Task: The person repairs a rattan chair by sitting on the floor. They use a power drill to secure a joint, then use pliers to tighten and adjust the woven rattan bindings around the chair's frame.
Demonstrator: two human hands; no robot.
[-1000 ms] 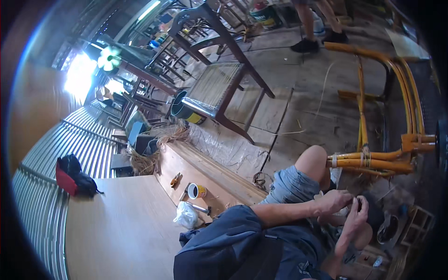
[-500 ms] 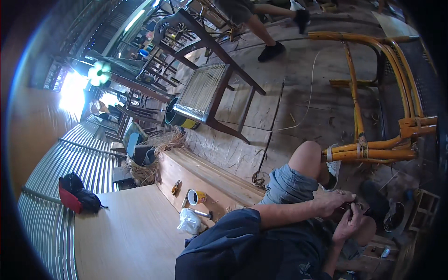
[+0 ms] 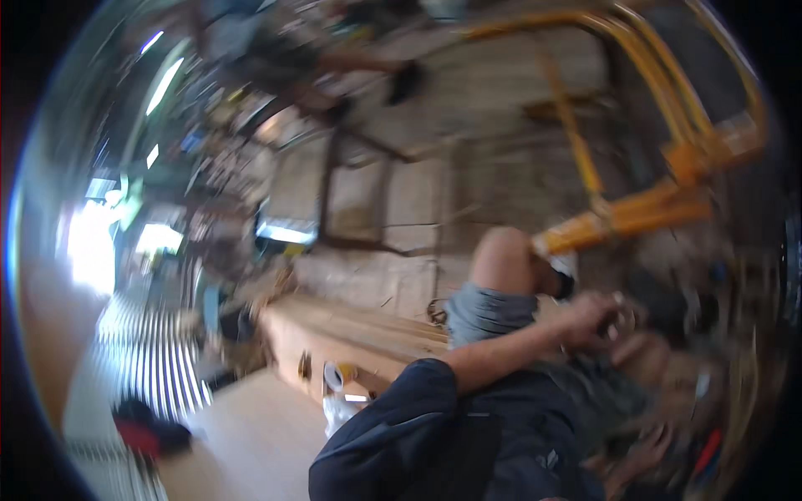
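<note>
Motion smears the whole view. My left hand point(image 3: 598, 322) hovers above my lap, between my bent knees. Its fingers look curled, around something too blurred to name. Lower down, my right hand point(image 3: 647, 452) is apart from the left, at my right side. A blurred red object point(image 3: 709, 453) lies just beyond it. Whether its fingers are closed cannot be made out. In front of my left knee stands an orange-brown rattan or bamboo frame point(image 3: 635, 219), its poles bound together at the joints.
A dark wooden chair point(image 3: 332, 188) stands ahead on the floorboards. Behind it a person point(image 3: 276, 71) is walking. To my left are a wooden bench point(image 3: 242, 426), a yellow-and-white cup point(image 3: 337, 376), a clear plastic bag point(image 3: 336, 413) and a red-and-black bag point(image 3: 150, 427).
My hands have come apart: the right dropped down to my side, while the left stays over my lap. The view has swung, and the walking person is now further left.
</note>
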